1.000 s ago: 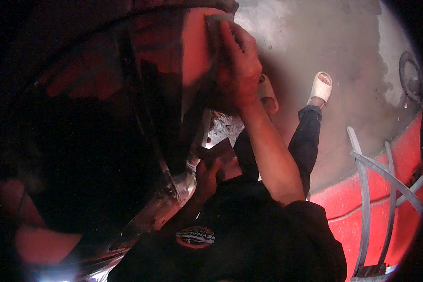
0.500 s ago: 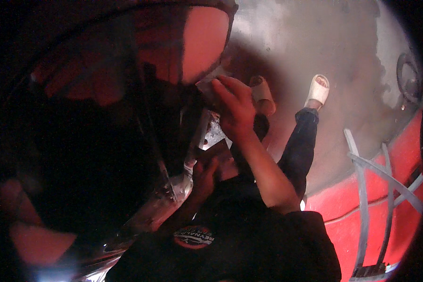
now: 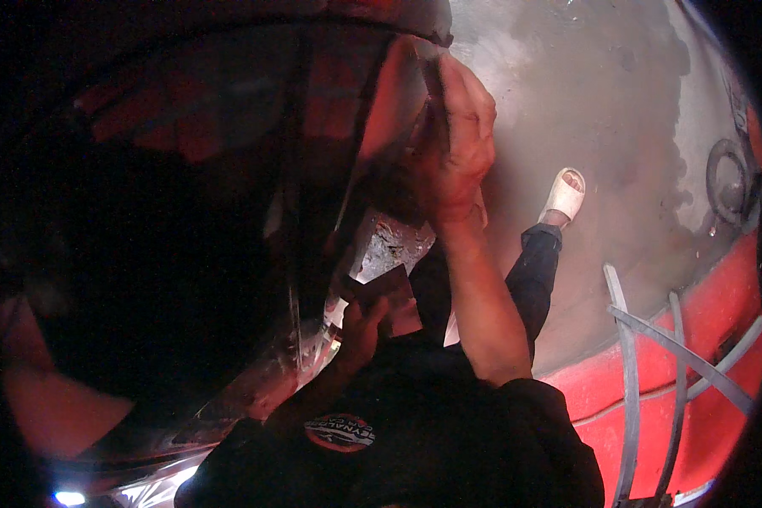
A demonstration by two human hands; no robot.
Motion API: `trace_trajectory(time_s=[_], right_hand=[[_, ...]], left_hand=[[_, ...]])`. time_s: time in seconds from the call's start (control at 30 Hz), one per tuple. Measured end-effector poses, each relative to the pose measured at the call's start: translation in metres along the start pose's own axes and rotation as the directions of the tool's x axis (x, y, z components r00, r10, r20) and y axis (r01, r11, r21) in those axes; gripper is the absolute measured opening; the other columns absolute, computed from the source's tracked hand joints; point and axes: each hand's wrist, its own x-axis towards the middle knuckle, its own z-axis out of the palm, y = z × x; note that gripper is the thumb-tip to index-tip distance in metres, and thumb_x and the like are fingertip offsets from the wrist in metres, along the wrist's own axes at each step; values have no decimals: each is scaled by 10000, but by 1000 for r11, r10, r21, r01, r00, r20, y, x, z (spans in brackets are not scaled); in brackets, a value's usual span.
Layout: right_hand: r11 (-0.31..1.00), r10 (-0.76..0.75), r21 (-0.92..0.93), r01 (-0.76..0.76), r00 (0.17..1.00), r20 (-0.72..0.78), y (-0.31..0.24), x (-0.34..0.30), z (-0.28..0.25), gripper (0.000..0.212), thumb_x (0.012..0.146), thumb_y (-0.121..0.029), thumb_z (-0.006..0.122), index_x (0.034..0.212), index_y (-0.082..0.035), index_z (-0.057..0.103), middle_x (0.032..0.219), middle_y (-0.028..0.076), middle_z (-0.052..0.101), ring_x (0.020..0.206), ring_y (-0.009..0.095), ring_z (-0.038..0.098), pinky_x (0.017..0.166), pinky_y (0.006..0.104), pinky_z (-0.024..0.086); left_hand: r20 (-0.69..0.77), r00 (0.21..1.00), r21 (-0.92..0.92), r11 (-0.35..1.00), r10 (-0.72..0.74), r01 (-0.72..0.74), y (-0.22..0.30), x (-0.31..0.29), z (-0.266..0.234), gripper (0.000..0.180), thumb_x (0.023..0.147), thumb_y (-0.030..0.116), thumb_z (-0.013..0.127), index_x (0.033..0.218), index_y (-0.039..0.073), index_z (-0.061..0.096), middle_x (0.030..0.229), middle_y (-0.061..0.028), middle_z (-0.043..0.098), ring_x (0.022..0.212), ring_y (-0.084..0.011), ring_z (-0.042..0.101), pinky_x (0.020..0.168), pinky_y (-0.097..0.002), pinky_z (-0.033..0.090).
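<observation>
A glossy dark car body panel [image 3: 186, 279] with red reflections fills the left side. My right hand [image 3: 461, 140] reaches up to its upper right edge, fingers bent and pressed toward the surface. A thin greyish sheet [image 3: 426, 57] shows at those fingertips, mostly hidden by the hand. Lower down, close to my body, my left hand [image 3: 366, 328] grips a flat, dark rectangular sheet [image 3: 389, 296]. That hand is in deep shade, so its fingers show only in part.
Grey concrete floor [image 3: 601, 110] lies to the right, where my foot in a pale slide sandal [image 3: 565, 195] stands. Beyond it are a red surface [image 3: 584, 394] with crossed grey strips [image 3: 681, 347] and a dark ring [image 3: 726, 182]. Bright gaps show below the panel.
My right hand has moved up along the panel's edge and turned more upright, with the thin sheet under its fingers. The left hand keeps its sheet in nearly the same place. The view has shifted slightly.
</observation>
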Motion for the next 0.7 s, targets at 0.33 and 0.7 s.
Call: trace_trajectory(time_s=[0.33,0.7], right_hand=[[996,-69,-56,73,996,63,-14,7,-4,557,811,57,663,1346,-97,643,1313,150,610,1179,315,594,1016,377,479],[1000,24,-7,-23,959,281,-39,-78,-26,524,784,-78,750,1299,-155,683,1305,154,621,1185,372,592,1013,473,479]], left_hand=[[-1,1000,-32,999,3,-3,-10,2,-1,182,981,199,636,1048,43,703,881,30,668,768,-77,551,677,-282,444],[15,1000,-30,999,-24,24,-17,9,-10,157,973,178,647,1022,34,685,897,7,673,817,-88,582,724,-293,465]])
